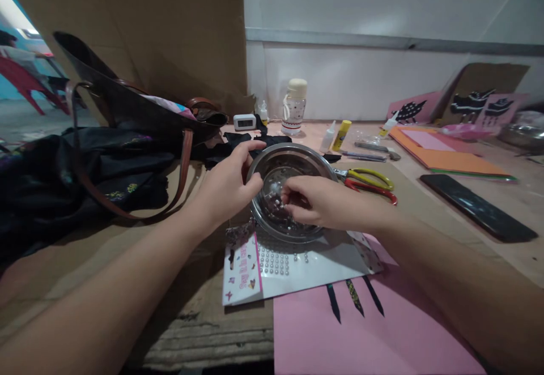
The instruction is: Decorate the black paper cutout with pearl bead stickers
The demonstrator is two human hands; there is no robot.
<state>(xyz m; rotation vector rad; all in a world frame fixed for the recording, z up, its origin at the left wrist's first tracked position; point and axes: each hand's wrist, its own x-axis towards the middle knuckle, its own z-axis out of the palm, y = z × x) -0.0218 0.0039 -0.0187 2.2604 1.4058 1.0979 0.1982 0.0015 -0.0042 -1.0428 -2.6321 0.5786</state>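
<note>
A shiny metal bowl (293, 153) holds small glinting pieces at its bottom. My left hand (232, 185) grips the bowl's left rim, thumb over the edge. Inside the bowl, my right hand (317, 199) has its thumb and fingertips closed in a pinch; whatever sits between them is too small to name. Under the bowl lies a white card (293, 281) with rows of stick-on pearls (274, 261), partly covered by it. Pink paper (314, 341) with dark pointed strips (354, 298) extends below the card.
Yellow-and-red-handled scissors (369, 179) lie right of the bowl, near a black phone (478, 208). Behind stand a glue stick (342, 135), a glue bottle (328, 137), a drink bottle (296, 109) and a small clock (245, 122). A dark handbag (140, 114) is at left, coloured paper (446, 151) at right.
</note>
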